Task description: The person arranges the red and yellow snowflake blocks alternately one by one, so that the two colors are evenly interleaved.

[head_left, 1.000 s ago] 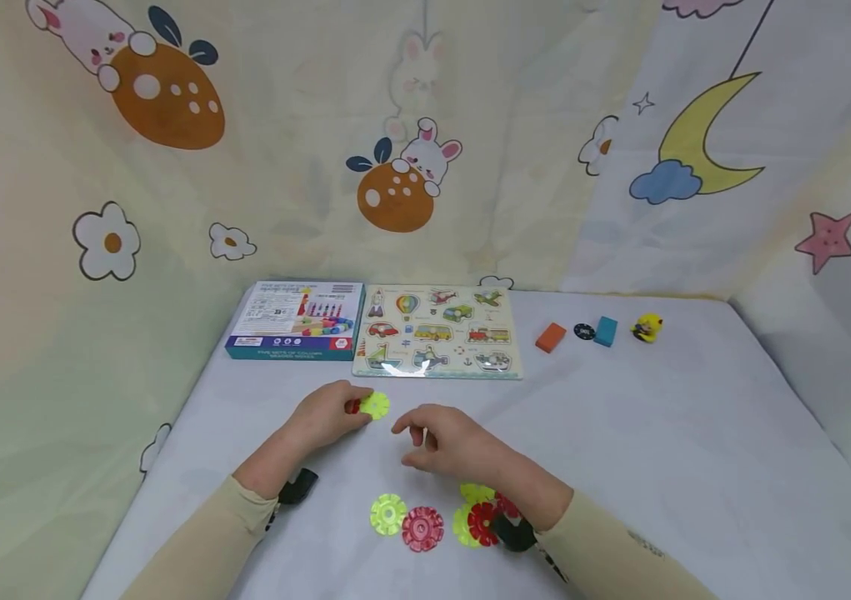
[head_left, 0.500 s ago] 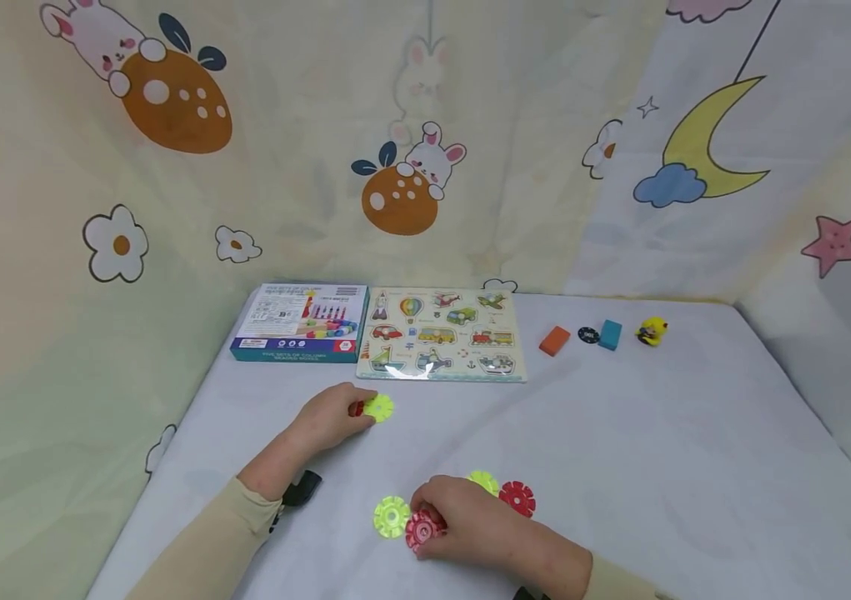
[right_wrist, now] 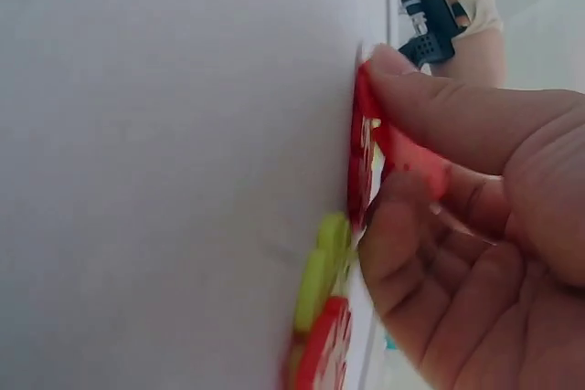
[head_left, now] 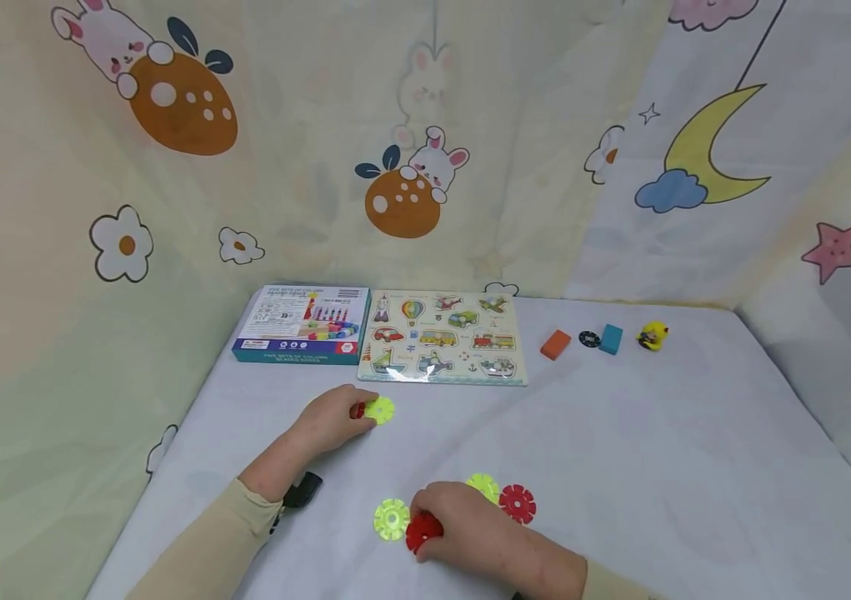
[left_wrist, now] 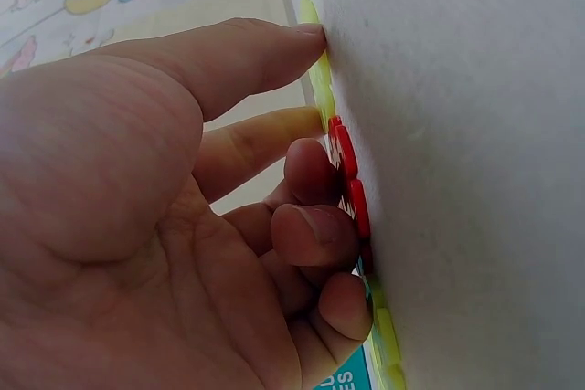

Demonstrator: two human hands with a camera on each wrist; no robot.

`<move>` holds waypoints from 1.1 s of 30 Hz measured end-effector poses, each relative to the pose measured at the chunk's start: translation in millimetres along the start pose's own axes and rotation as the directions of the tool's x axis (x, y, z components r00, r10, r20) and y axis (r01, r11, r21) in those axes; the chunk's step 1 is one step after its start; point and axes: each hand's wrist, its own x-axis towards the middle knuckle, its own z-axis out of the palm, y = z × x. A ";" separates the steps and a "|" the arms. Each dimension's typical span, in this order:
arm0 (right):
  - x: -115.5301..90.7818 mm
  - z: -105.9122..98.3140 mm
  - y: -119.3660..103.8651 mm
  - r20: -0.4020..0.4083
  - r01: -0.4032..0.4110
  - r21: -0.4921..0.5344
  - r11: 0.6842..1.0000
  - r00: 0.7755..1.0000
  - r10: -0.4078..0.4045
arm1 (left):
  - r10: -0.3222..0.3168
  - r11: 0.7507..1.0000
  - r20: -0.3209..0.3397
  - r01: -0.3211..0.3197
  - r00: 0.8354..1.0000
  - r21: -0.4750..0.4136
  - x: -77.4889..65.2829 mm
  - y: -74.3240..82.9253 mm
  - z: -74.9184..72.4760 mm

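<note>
My left hand (head_left: 329, 422) rests on the table, thumb and forefinger pinching the rim of a yellow-green notched plastic disc (head_left: 383, 410). Red discs (left_wrist: 357, 209) and more yellow-green ones (left_wrist: 387, 340) run in a line beneath its curled fingers, mostly hidden in the head view. Near the front, my right hand (head_left: 466, 521) pinches a red notched disc (head_left: 422, 533) between thumb and fingers. That disc tilts up in the right wrist view, with another red disc (right_wrist: 358, 171) flat on the table behind it. A yellow-green disc (head_left: 391, 520) lies just left of it.
A yellow-green disc (head_left: 481, 484) and a red disc (head_left: 518, 504) lie beyond the right hand. Along the back stand a boxed set (head_left: 303, 325) and a vehicle puzzle board (head_left: 443, 337). Orange (head_left: 556, 344) and blue (head_left: 610, 339) blocks, a black chip (head_left: 588, 339) and a yellow figurine (head_left: 653, 336) sit back right.
My right hand moved from beside the left hand down to the front red disc and took hold of it; the disc has since tilted. The left hand has kept its place.
</note>
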 end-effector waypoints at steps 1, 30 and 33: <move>-0.7 -1.3 0.2 0.001 -0.007 0.040 0.999 1.000 0.007 | -0.001 1.000 -0.001 0.001 1.000 0.000 -0.1 -0.1 -0.1; 75.3 -83.4 30.4 -0.314 -0.042 0.426 0.904 0.930 0.191 | -0.007 1.000 0.011 0.007 1.000 0.019 0.5 3.3 -1.3; 88.9 -78.6 34.0 -0.315 -0.057 0.327 0.943 0.935 0.165 | -0.003 1.000 0.010 0.002 1.000 0.022 0.1 1.0 -1.0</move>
